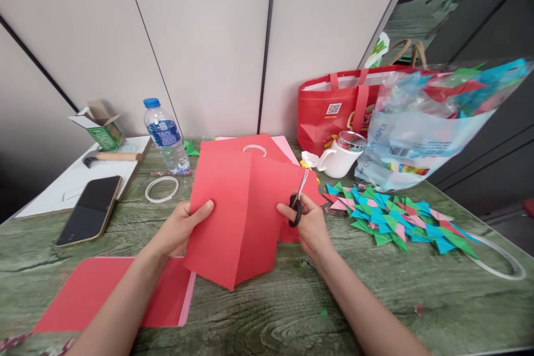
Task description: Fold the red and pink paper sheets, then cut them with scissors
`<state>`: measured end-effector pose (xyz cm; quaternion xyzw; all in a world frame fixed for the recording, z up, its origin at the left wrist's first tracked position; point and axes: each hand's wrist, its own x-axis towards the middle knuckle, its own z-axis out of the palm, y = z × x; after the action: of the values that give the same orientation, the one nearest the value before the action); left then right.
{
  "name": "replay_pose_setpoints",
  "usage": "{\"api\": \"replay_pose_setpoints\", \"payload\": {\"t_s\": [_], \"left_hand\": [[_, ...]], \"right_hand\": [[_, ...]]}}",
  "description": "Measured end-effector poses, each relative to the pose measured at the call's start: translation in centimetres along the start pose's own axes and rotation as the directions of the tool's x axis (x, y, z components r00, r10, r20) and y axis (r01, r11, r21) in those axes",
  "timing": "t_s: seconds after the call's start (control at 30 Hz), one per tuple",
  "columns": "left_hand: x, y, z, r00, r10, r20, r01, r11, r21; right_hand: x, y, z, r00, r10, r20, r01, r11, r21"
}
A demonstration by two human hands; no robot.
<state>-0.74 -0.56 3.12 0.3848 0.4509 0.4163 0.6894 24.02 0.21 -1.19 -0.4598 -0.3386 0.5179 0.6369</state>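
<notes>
A creased sheet of red paper [223, 206] is raised above the table, its fold running down the middle. My left hand [177, 228] pinches its left edge, thumb on top. In my right hand [311, 225] are scissors [296, 208] with black handles, blades pointing up and away. The right thumb also touches the sheet's right side. Behind and below lie more red sheets [267, 143], with pink paper [286, 147] showing past them. A white ring of tape [255, 149] sits at the held sheet's far edge, partly covered.
Left: red paper stack [100, 292], phone [89, 211], hammer [112, 157], small box [102, 128], tape roll [162, 189] and water bottle [167, 136]. Right: folded paper triangles [396, 217], white mug [340, 156], red bag [317, 105], filled plastic bag [417, 144] and white ring [511, 261].
</notes>
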Motion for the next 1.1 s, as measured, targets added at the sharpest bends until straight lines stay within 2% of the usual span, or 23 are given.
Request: {"api": "replay_pose_setpoints", "payload": {"t_s": [0.17,0.33,0.4,0.47,0.5,0.53,0.57,0.6,0.63,0.67,0.7,0.73,0.77,0.93,1.1], "left_hand": [[0.5,0.1,-0.3,0.993,-0.017,-0.116,0.029,0.994,0.102],[0.4,0.0,-0.2,0.991,-0.023,-0.135,0.028,0.999,0.039],[0.5,-0.1,-0.2,0.984,0.01,-0.176,-0.005,0.999,0.032],[0.6,-0.3,-0.1,0.964,0.083,-0.251,-0.069,0.996,0.064],[0.7,-0.3,-0.1,0.947,0.131,-0.292,-0.107,0.99,0.096],[0.8,-0.4,-0.1,0.928,0.178,-0.329,-0.139,0.981,0.137],[0.9,-0.5,-0.1,0.907,0.222,-0.357,-0.166,0.969,0.181],[0.9,-0.5,-0.1,0.887,0.264,-0.379,-0.19,0.956,0.223],[1.0,-0.5,-0.1,0.869,0.301,-0.394,-0.209,0.943,0.259],[1.0,-0.4,-0.1,0.852,0.33,-0.406,-0.225,0.932,0.285],[1.0,-0.4,-0.1,0.838,0.351,-0.418,-0.238,0.924,0.299],[0.9,-0.3,0.0,0.826,0.363,-0.431,-0.249,0.921,0.299],[0.9,-0.3,0.0,0.819,0.365,-0.443,-0.256,0.923,0.287],[0.7,-0.1,0.6,0.844,0.288,-0.452,-0.239,0.957,0.163],[0.4,-0.1,1.4,0.844,0.274,-0.46,-0.219,0.961,0.171]], "right_hand": [[0.2,-1.3,-0.7,0.983,-0.167,-0.08,0.154,0.977,-0.147],[0.4,-1.4,-0.9,0.974,-0.208,-0.096,0.184,0.96,-0.211],[0.3,-1.5,-0.8,0.938,-0.316,-0.143,0.274,0.928,-0.252],[-0.2,-1.9,-0.6,0.856,-0.476,-0.2,0.405,0.859,-0.313],[-0.6,-2.1,-0.4,0.836,-0.516,-0.188,0.444,0.836,-0.322],[-1.1,-2.3,-0.1,0.858,-0.497,-0.131,0.445,0.845,-0.297],[-1.6,-2.4,0.2,0.917,-0.399,0.004,0.39,0.892,-0.23],[-2.2,-2.3,0.5,0.948,-0.225,0.226,0.264,0.951,-0.16],[-2.7,-2.2,0.9,0.899,-0.04,0.435,0.101,0.988,-0.119],[-3.2,-1.9,1.2,0.803,0.104,0.587,-0.044,0.992,-0.116],[-3.5,-1.5,1.5,0.703,0.21,0.679,-0.159,0.978,-0.137],[-3.8,-1.1,1.7,0.647,0.268,0.714,-0.222,0.962,-0.159],[-4.0,-0.7,1.8,0.623,0.292,0.725,-0.239,0.954,-0.179],[-4.0,0.2,1.8,0.595,0.226,0.771,-0.113,0.974,-0.199],[-4.3,-0.7,2.2,0.535,0.265,0.802,-0.123,0.964,-0.236]]}}
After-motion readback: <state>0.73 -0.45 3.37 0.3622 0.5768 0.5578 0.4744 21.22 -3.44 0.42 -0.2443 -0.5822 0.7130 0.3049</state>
